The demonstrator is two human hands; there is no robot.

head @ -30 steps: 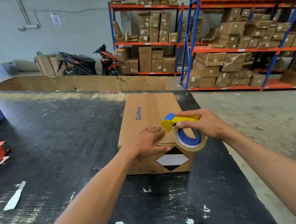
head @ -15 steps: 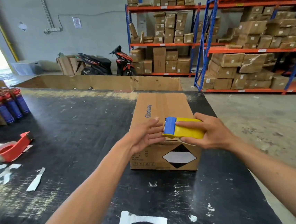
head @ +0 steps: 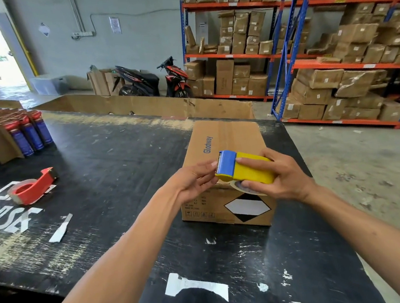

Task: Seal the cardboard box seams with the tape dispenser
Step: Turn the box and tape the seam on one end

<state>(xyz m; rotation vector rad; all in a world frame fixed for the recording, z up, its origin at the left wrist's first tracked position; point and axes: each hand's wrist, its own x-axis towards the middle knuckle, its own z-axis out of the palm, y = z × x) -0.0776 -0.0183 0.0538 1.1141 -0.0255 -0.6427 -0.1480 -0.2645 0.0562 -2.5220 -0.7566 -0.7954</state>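
A closed cardboard box [head: 227,139] printed "Glodway" sits on the black table [head: 112,164], with a black-and-white diamond label on its near side. My right hand [head: 282,177] grips a yellow and blue tape dispenser [head: 242,169], held level just above the box's near top edge. The tape roll shows below the dispenser body. My left hand [head: 194,181] is beside the dispenser's blue blade end, fingers spread and fingertips touching it; whether they pinch the tape end is hidden.
A red tape dispenser [head: 32,187] lies on the table at the left. Blue spray cans [head: 31,133] in cardboard stand at the far left. Loose tape strips [head: 61,229] lie on the table. A low cardboard wall [head: 155,106] borders the far edge; shelving racks [head: 332,65] stand beyond.
My right hand lifted the dispenser off the box top and turned it flat. My left hand left the box top and came up to the blade end. The view shifted left.
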